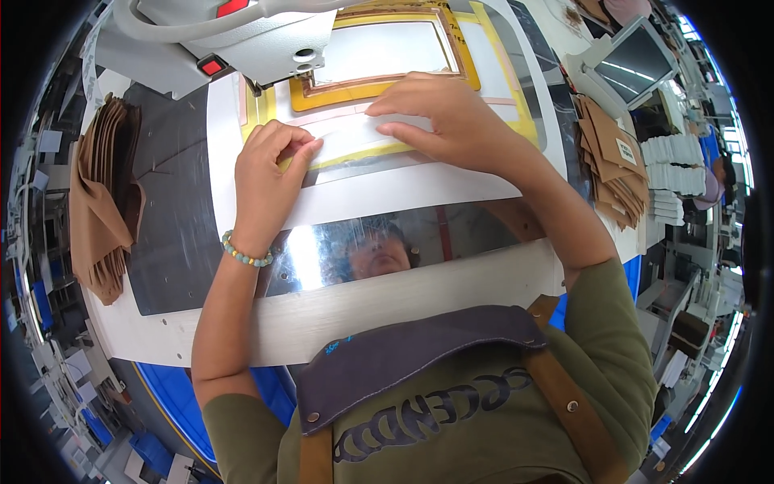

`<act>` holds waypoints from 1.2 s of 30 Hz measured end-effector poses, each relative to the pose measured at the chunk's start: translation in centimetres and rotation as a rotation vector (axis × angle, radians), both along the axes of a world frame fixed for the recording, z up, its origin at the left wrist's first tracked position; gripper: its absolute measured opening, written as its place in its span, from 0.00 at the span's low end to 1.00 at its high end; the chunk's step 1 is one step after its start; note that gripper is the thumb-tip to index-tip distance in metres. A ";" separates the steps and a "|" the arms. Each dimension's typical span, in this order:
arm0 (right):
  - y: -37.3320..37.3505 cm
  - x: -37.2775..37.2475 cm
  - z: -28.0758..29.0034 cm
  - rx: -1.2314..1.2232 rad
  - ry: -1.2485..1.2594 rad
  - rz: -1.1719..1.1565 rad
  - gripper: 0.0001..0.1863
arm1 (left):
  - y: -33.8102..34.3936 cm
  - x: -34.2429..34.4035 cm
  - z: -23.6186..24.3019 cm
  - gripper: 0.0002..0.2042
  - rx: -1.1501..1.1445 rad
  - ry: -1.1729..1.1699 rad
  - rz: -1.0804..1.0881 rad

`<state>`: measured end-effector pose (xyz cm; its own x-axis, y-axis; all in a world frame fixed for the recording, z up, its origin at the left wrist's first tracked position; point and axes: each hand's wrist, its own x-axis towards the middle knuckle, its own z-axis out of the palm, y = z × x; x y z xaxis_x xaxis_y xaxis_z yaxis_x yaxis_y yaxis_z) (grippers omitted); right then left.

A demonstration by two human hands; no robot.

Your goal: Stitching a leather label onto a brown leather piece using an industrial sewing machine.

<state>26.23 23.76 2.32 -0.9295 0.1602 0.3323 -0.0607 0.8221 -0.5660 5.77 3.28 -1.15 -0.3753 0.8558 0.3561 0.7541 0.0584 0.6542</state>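
My left hand (270,161) rests at the near left of a sheet-like sewing template (347,165) edged with yellow tape. Its fingers curl in and the thumb tip meets the index finger; whatever may be between them is too small to make out. Over the template's middle, my right hand (451,121) holds nothing, thumb and index finger apart. Just beyond the hands lies a yellow frame (310,98) with a brown inner border around a white centre. A white machine head (282,48) stands over the template's left side, close to the frame's left edge.
Folded brown fabric pieces (105,202) hang at the left edge of the table. More brown pieces (609,157) lie at the right, beside white stacks (673,165) and a tilted screen (633,64). A shiny metal plate (459,242) runs along the near side.
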 end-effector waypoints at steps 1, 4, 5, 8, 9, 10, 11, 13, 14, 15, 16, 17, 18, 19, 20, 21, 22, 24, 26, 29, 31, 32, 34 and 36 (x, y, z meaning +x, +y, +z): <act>-0.3 -0.6 -0.1 0.044 0.011 0.011 0.14 | 0.0 0.1 0.1 0.06 -0.005 -0.030 0.003; -0.7 -2.3 -1.0 0.109 0.074 0.043 0.15 | -0.1 -0.1 0.1 0.05 -0.006 -0.051 -0.006; -0.8 -2.8 -1.3 0.128 0.123 0.066 0.15 | -0.1 -0.1 0.2 0.05 -0.003 -0.045 -0.018; -1.3 -4.0 -1.6 0.084 0.057 0.068 0.13 | -0.2 0.1 0.4 0.05 -0.012 -0.148 -0.008; -1.4 -4.3 -1.6 0.084 0.056 0.069 0.13 | -0.3 0.0 0.4 0.05 -0.012 -0.148 -0.007; -1.4 -4.5 -1.6 0.088 0.024 0.061 0.11 | -0.3 -0.3 0.3 0.05 -0.010 -0.088 -0.035; -1.5 -4.7 -1.6 0.091 -0.008 0.052 0.09 | -0.3 -0.5 0.2 0.07 -0.008 -0.029 -0.064; -1.5 -4.8 -1.8 0.079 -0.001 0.052 0.07 | -0.2 0.0 0.6 0.10 0.001 -0.054 -0.067; -1.5 -4.8 -2.0 0.068 0.007 0.050 0.06 | -0.1 0.2 0.7 0.12 0.011 -0.080 -0.073; -1.5 -4.9 -2.0 0.068 0.007 0.052 0.06 | -0.2 0.1 0.6 0.12 0.011 -0.079 -0.071; -1.5 -4.9 -2.1 0.083 0.030 0.053 0.06 | -0.2 -0.1 0.4 0.15 -0.005 -0.070 -0.081; -1.5 -4.9 -2.1 0.098 0.054 0.055 0.06 | -0.3 -0.3 0.3 0.17 -0.021 -0.060 -0.090; -1.5 -4.9 -2.2 0.097 0.054 0.054 0.06 | -0.3 -0.3 0.2 0.17 -0.021 -0.060 -0.091; -1.4 -5.0 -2.3 0.114 0.079 0.056 0.06 | -0.3 -0.2 0.2 0.17 -0.034 -0.078 -0.078; -1.4 -5.0 -2.3 0.130 0.105 0.059 0.06 | -0.3 -0.2 0.2 0.16 -0.046 -0.096 -0.064; -1.4 -5.1 -2.4 0.129 0.105 0.059 0.06 | -0.3 -0.2 0.1 0.16 -0.047 -0.096 -0.064; -1.4 -5.1 -2.5 0.139 0.130 0.065 0.06 | -0.4 -0.2 0.0 0.16 -0.035 -0.108 -0.060; -1.4 -5.2 -2.5 0.149 0.155 0.069 0.06 | -0.4 -0.2 -0.1 0.16 -0.024 -0.120 -0.057; -1.5 -5.1 -2.5 0.187 0.134 0.051 0.07 | -0.4 -0.1 0.0 0.13 -0.039 -0.122 -0.048; -1.5 -5.1 -2.7 0.190 0.161 0.057 0.07 | -0.4 -0.3 -0.1 0.11 -0.024 -0.057 -0.066; -1.6 -5.0 -2.7 0.190 0.160 0.056 0.07 | -0.4 -0.2 -0.2 0.09 -0.028 -0.087 -0.048; -1.7 -4.9 -2.7 0.192 0.158 0.055 0.07 | -0.3 -0.2 -0.4 0.08 -0.030 -0.117 -0.029; -2.0 -4.8 -2.0 0.174 0.109 0.039 0.06 | -0.5 -0.3 -0.4 0.07 -0.030 -0.123 -0.035; -1.9 -4.8 -1.9 0.151 0.058 0.024 0.06 | -0.5 -0.5 -0.3 0.07 -0.036 -0.132 -0.040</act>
